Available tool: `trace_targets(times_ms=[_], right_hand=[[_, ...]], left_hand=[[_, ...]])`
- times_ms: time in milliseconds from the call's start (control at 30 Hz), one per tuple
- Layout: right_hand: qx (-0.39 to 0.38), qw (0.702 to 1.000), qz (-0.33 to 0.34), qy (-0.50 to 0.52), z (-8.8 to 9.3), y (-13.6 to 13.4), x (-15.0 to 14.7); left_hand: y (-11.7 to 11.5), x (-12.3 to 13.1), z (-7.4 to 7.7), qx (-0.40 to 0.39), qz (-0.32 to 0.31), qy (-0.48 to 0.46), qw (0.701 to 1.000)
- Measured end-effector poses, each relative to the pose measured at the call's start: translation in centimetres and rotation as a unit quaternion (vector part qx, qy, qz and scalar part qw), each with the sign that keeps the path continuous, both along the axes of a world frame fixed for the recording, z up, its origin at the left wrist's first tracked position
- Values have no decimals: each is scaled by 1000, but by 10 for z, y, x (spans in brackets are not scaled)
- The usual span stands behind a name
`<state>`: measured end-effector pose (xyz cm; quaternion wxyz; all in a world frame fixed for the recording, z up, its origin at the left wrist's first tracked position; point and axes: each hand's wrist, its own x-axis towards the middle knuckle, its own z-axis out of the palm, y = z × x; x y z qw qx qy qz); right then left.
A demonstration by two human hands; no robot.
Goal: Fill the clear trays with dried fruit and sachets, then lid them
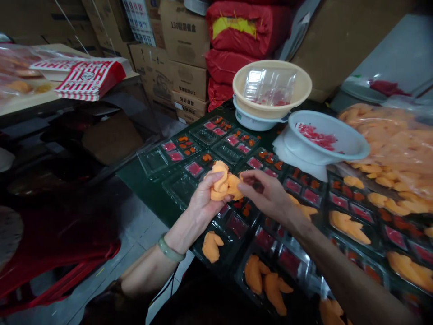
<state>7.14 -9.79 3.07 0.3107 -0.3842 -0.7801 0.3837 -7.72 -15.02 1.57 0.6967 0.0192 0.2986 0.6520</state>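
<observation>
My left hand (208, 194) is closed around a small bunch of soft-looking orange pieces (220, 183), its thumb pressed on top. Close on the right, my right hand (262, 189) has its thumb and fingertips curled at the edge of an orange piece in that bunch. Both hands are above clear compartment trays on a dark green table (142, 189). Just below the left hand, one tray holds an orange piece (212, 247) beside pink-red packets (237, 224). A nearer tray has several orange pieces (270, 284). What exactly the orange pieces are I cannot make out.
Behind the trays stand a cream basin (238, 85) with a clear tray in it and a pale basin (358, 146) of pink-red packets. A big clear bag (399, 135) of orange pieces lies at right. Stacked cartons (187, 45), red bundles (233, 36) and a red stool (67, 280) surround the table.
</observation>
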Motion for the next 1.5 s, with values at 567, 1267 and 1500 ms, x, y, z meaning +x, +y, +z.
trace_targets(times_ms=[567,1267,1500], right_hand=[[29,995,-61,-71,6,-5,6],[358,896,107,-239,-20,-8,26],[344,832,324,-291,-31,-76,-15]], left_hand=[[0,11,-10,23,-13,50,998],[0,-29,-7,111,20,-15,994],[-17,-43,-1,111,59,-1,992]])
